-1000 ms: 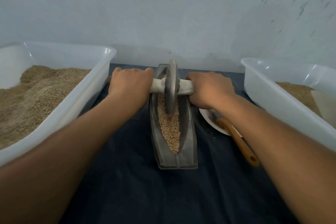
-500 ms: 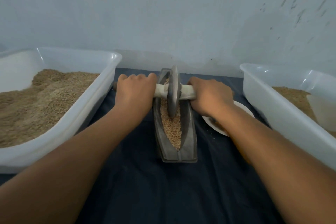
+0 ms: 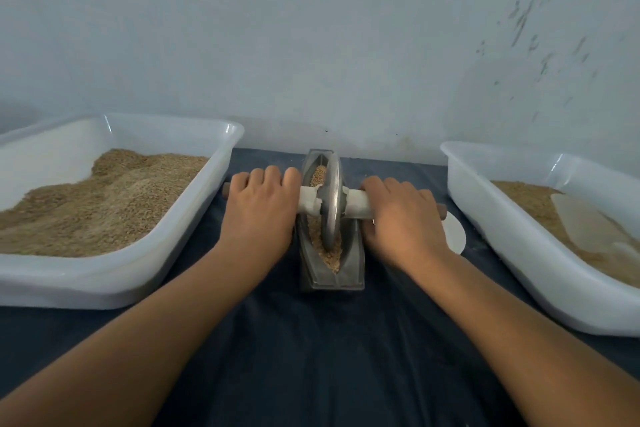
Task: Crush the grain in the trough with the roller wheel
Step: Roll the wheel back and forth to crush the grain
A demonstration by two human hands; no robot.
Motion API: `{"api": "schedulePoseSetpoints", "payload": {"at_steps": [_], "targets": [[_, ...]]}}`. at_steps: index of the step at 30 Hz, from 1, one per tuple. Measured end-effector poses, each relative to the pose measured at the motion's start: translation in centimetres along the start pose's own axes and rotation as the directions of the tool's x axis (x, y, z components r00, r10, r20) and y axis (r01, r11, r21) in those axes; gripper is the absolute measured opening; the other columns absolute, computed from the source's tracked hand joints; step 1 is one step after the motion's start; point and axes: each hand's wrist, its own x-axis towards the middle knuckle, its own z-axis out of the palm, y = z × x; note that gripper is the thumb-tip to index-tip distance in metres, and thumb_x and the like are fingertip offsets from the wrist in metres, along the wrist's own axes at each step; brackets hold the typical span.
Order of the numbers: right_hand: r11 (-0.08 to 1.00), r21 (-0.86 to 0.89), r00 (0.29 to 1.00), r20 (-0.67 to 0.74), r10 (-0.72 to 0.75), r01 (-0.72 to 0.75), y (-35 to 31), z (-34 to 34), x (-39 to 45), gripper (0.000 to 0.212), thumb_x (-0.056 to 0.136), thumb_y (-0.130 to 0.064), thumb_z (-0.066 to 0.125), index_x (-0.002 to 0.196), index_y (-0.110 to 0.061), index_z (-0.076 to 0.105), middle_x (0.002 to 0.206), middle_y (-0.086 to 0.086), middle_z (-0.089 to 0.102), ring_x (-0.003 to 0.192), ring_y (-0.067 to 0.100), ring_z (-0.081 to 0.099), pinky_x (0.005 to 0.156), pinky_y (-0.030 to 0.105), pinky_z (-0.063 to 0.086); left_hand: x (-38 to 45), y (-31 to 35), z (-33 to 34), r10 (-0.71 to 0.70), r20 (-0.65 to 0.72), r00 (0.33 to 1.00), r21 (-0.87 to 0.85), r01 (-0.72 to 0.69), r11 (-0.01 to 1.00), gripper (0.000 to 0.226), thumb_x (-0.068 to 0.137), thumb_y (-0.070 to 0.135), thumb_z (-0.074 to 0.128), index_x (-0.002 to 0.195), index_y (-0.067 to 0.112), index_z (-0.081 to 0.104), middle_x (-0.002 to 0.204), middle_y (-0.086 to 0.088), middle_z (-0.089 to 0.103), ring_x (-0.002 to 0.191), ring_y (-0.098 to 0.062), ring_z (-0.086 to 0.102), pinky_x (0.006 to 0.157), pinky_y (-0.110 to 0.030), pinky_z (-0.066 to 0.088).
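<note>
I see the pale wall filling the upper half of my view, scuffed with dark marks toward the right. Below it the table runs toward me under a dark blue cloth. On the left sits a big white plastic tub heaped with brown grain meal, and on the right a second white tub holds a shallower layer of the same, with a pale scoop-like piece lying in it. My two forearms reach in from the bottom corners and meet in the middle between the tubs.

There the grey metal trough stands lengthwise, its narrow boat shape pointing away from me, well apart from both tubs. The grain lies along its groove, visible both ahead of and behind the wheel. The roller wheel stands upright on edge in the groove, toward the far half of the trough, its rim down in the grain.

A wooden axle handle wrapped in whitish tape runs through the wheel's hub, crosswise over the trough. My left hand grips the left side of it, fingers curled over the top, with the bare wooden tip poking out past my knuckles. My right hand grips the right side the same way, clenched round the handle, its brown end just showing. A small white plate peeks out on the cloth beyond my right hand.
</note>
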Motion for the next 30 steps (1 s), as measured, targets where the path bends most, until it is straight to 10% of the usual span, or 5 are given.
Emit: {"api": "schedulePoseSetpoints", "payload": {"at_steps": [30], "targets": [[0.999, 0.018, 0.96, 0.278, 0.04, -0.047, 2.9, 3.5, 7.8, 0.019, 0.074, -0.041, 0.06, 0.092, -0.037, 0.054, 0.072, -0.012, 0.057, 0.06, 0.012, 0.047, 0.051, 0.027, 0.029, 5.8, -0.9, 4.3, -0.028, -0.003, 1.0, -0.02, 0.028, 0.999, 0.029, 0.088, 0.019, 0.064, 0.089, 0.024, 0.035, 0.08, 0.003, 0.048, 0.076, -0.024, 0.056, 0.071, -0.036, 0.028]]}}
